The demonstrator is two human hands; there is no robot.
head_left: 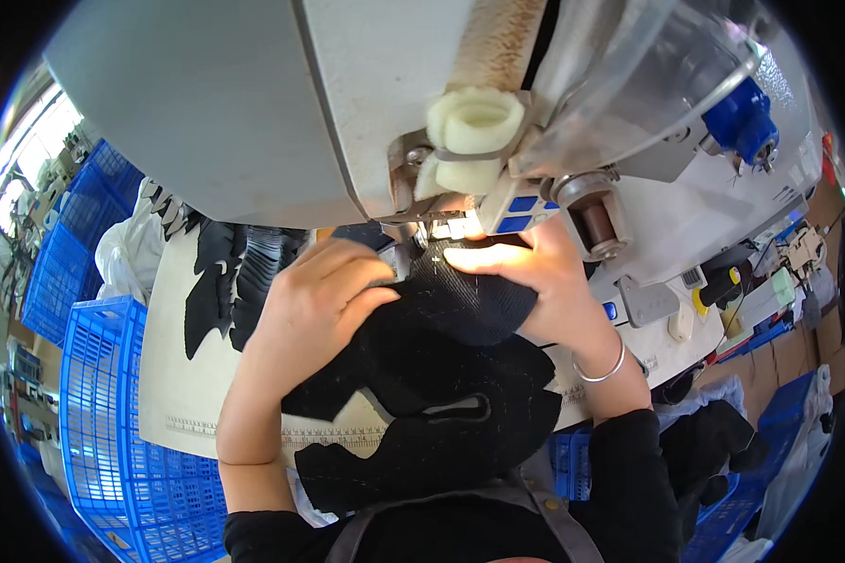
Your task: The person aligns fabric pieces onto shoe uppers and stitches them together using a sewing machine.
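Note:
A black mesh fabric piece point(469, 291) lies under the lit needle area point(451, 228) of a sewing machine point(225, 103). On its right side my right hand point(559, 286) grips it, thumb stretched over the top and the other fingers mostly hidden behind. My left hand point(310, 296) is curled at the left of the needle, thumb and forefinger drawn together. A small grey shiny thing point(400, 263) shows by those fingertips; what they pinch is unclear. Joined black fabric point(432, 375) with a slot-like opening spreads toward my body, over the table's front edge.
Several black cut pieces point(218, 291) lie left on the pale table point(183, 375), which has a ruler strip point(197, 426). Blue crates point(99, 394) stand left. A bobbin-like spool point(595, 225) sits right of the needle. Black material point(704, 441) is heaped at lower right.

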